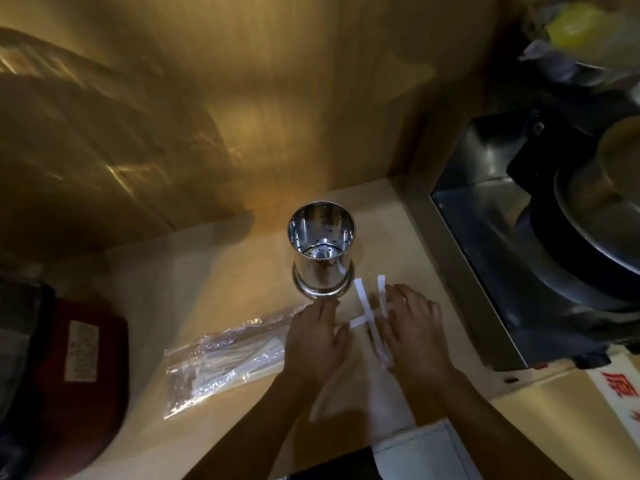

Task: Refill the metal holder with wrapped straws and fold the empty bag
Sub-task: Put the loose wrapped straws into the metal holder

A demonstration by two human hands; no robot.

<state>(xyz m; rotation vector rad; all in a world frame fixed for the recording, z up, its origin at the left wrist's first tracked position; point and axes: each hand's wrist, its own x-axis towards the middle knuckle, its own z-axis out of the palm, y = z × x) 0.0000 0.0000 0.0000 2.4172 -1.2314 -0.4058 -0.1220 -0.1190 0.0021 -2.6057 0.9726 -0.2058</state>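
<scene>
A shiny perforated metal holder stands upright and empty in the middle of the wooden counter. Just in front of it lie a few white paper-wrapped straws, crossed over one another. My left hand rests flat on the right end of a clear plastic bag, which lies on the counter with more wrapped straws inside. My right hand lies flat on the loose straws, fingers spread. Neither hand grips anything.
A dark red appliance with a label sits at the left edge. A steel machine with a round pan fills the right side. A wooden wall rises behind the holder. A white sign with red characters lies at right.
</scene>
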